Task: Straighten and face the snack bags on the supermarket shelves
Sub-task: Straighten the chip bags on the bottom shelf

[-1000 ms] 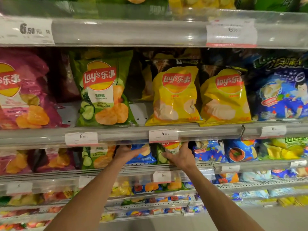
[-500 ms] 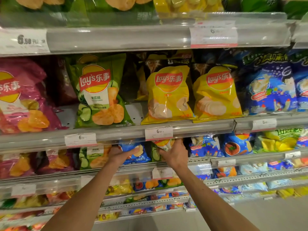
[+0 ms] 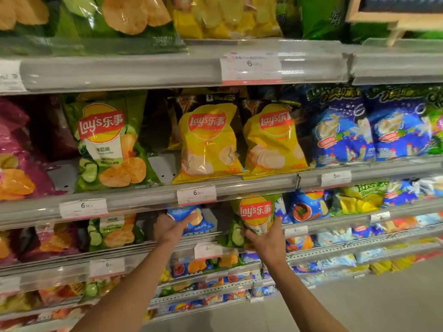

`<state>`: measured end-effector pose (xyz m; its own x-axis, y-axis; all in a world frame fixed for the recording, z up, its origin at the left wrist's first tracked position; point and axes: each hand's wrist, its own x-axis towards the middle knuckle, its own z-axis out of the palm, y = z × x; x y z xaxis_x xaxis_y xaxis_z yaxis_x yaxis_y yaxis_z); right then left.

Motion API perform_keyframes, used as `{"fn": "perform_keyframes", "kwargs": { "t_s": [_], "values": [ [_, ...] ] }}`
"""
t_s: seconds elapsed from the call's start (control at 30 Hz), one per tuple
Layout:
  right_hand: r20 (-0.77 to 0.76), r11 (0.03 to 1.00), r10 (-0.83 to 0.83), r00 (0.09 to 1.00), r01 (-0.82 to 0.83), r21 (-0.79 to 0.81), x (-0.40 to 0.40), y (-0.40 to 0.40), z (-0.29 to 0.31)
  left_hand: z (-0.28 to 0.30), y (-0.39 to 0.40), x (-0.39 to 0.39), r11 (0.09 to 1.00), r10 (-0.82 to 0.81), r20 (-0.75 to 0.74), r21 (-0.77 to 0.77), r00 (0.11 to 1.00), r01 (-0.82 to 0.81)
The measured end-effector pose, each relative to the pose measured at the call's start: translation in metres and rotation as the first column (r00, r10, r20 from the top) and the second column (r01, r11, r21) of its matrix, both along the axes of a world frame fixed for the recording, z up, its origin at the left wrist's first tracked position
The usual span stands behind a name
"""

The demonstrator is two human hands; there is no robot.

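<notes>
A blue Lay's bag [image 3: 191, 219] is gripped by the left hand [image 3: 169, 230], and a green cucumber Lay's bag [image 3: 255, 215] by the right hand [image 3: 266, 243], fingers curled.

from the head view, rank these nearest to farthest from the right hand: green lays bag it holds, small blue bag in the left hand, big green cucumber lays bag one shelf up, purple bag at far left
1. green Lay's bag: gripped by the right hand.
2. small blue bag: to its left, held by the left hand.
3. big green cucumber bag: one shelf up, further left.
4. purple bag: far left edge.
</notes>
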<state>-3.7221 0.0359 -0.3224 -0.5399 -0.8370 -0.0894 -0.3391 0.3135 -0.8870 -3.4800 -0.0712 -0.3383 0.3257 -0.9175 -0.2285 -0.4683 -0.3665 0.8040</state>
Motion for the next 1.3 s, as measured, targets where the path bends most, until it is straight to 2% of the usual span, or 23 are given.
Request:
{"fn": "perform_keyframes", "kwargs": {
  "t_s": [0.1, 0.2, 0.33, 0.63, 0.9, 1.07, 1.3],
  "values": [
    [0.008, 0.999, -0.052, 0.999, 0.052, -0.005, -0.019, 0.020, -0.007, 0.000, 0.003, -0.023, 0.999, 0.038, 0.041, -0.017, 0.998, -0.037],
    [0.017, 0.996, -0.088, 0.996, 0.088, -0.007, -0.037, 0.033, -0.013, -0.001, 0.010, -0.043, 0.991, 0.101, 0.014, -0.094, 0.995, -0.099],
    [0.023, 0.997, -0.072, 0.997, 0.072, 0.009, -0.051, 0.042, -0.018, -0.004, 0.018, -0.052, 0.980, 0.118, 0.031, -0.167, 0.993, -0.111],
    [0.026, 0.998, -0.053, 0.998, 0.052, 0.040, -0.045, 0.044, -0.023, -0.009, 0.033, -0.046, 0.953, -0.034, -0.031, -0.301, 0.999, 0.023],
    [0.059, 0.998, -0.040, 0.997, 0.037, 0.045, -0.040, 0.045, -0.023, -0.001, 0.033, -0.082, 0.942, -0.114, -0.030, -0.321, 0.993, 0.098],
    [0.044, 0.998, -0.042, 0.998, 0.039, 0.050, -0.046, 0.050, -0.021, -0.010, 0.029, -0.097, 0.957, -0.133, -0.039, -0.265, 0.990, 0.118],
    [0.036, 0.999, -0.005, 0.999, 0.004, 0.043, -0.028, 0.043, -0.009, -0.006, 0.026, -0.079, 0.954, -0.280, 0.193, -0.055, 0.940, 0.296]
  ]
}}
